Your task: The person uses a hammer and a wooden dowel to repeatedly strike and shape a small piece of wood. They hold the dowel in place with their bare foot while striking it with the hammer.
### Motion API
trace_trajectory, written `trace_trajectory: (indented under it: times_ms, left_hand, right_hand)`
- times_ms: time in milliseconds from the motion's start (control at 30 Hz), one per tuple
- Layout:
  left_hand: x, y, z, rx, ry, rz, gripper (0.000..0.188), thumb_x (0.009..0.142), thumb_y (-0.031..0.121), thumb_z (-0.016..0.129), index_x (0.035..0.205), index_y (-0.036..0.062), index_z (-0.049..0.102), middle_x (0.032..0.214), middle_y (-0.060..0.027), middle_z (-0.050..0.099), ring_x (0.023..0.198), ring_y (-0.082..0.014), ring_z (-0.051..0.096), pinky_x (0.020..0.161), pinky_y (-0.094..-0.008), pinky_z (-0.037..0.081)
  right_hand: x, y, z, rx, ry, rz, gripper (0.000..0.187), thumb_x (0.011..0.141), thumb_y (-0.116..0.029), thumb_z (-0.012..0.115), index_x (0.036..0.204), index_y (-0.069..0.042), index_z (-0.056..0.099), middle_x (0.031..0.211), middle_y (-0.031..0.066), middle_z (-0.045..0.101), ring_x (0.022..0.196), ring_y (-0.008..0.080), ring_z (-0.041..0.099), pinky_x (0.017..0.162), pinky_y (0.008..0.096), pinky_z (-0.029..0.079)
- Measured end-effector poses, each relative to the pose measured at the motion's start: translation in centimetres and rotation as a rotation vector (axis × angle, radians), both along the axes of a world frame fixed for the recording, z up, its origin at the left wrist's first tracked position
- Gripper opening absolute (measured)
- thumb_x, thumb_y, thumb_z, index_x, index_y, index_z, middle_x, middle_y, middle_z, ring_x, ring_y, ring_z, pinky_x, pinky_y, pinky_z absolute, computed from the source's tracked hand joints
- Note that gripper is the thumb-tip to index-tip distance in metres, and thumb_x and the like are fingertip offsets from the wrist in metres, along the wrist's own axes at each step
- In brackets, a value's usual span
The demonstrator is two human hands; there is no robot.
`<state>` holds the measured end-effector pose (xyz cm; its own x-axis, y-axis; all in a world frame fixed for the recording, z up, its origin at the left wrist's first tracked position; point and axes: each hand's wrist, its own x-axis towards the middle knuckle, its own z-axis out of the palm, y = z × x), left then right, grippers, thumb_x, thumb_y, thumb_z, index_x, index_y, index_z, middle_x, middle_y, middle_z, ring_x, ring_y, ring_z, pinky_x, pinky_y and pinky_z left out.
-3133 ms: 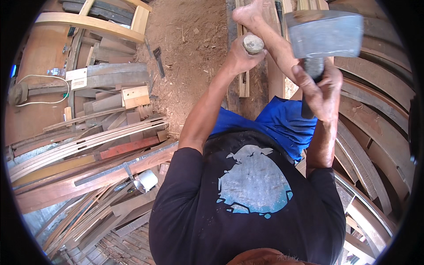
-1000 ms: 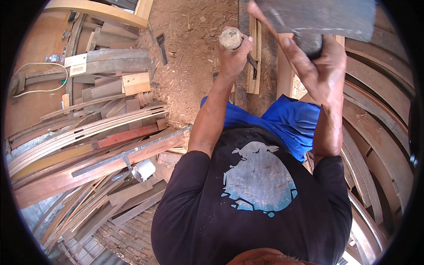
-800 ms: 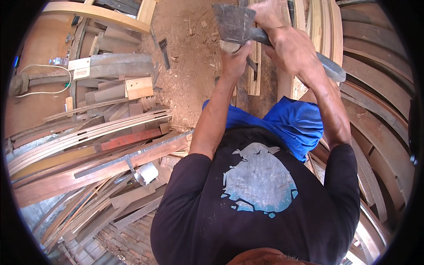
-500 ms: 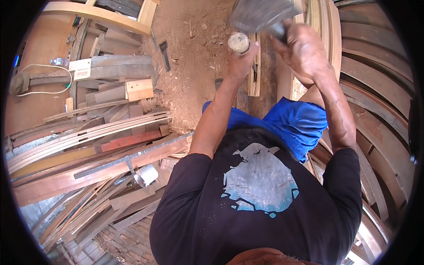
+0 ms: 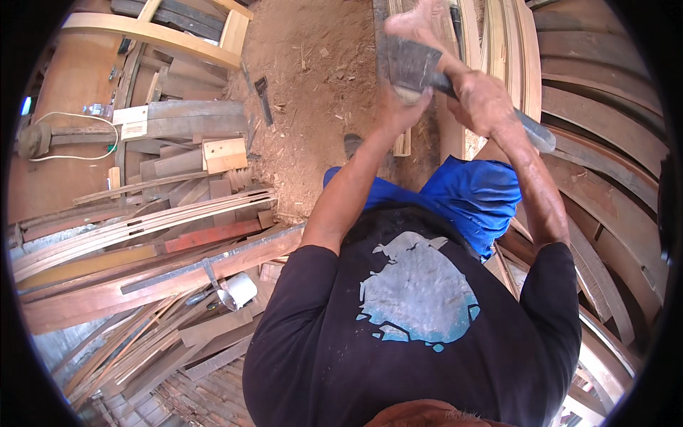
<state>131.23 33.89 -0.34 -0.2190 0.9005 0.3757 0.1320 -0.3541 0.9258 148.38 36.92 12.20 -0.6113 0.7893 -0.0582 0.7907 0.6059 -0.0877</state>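
"On the dark plank (image 5: 424, 144), which step?"
"Striking, I'd judge: the right hand (image 5: 485, 104) wraps a hatchet (image 5: 413, 64), its head over the round-ended handle (image 5: 407, 93) that the left hand (image 5: 397, 110) grips, fingers curled; contact I can't tell."
"The pale strip (image 5: 403, 145)?"
"Showing by the plank's near end. Next calls for 2 firm grips."

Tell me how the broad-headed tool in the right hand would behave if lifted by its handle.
The broad-headed tool would likely feel head-heavy, since its wide grey head looks metallic. It should be stiff, as the handle looks straight and thick beyond the right hand. Laid down, its flat sides would probably resist rolling.
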Motion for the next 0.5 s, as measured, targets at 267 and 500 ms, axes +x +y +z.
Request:
trace_trajectory:
  times_ms: [267, 500]
  left_hand:
    - [-1.6, 0.9, 0.0, -0.102, -0.016, -0.043, 0.033, 0.080, 0.017, 0.084, 0.094, 0.0033, 0.058, 0.082, -0.0026, 0.066, 0.074, -0.0117, 0.062, 0.066, -0.0297, 0.052]
    - [-0.8, -0.4, 1.2, -0.020, 0.111, 0.014, 0.030, 0.079, 0.017, 0.082, 0.095, 0.0016, 0.062, 0.084, -0.0070, 0.068, 0.076, -0.0163, 0.064, 0.071, -0.0331, 0.054]
  right_hand:
    - [1.0, -3.6, 4.8, -0.219, 0.853, -0.118, 0.047, 0.086, -0.008, 0.071, 0.131, -0.001, 0.059, 0.085, 0.0185, 0.070, 0.079, 0.0234, 0.069, 0.077, 0.0368, 0.054]
    - [0.9, -3.5, 5.5, -0.059, 0.687, -0.223, 0.026, 0.086, -0.009, 0.074, 0.108, 0.002, 0.064, 0.081, 0.0106, 0.070, 0.075, 0.0157, 0.066, 0.071, 0.0321, 0.054]
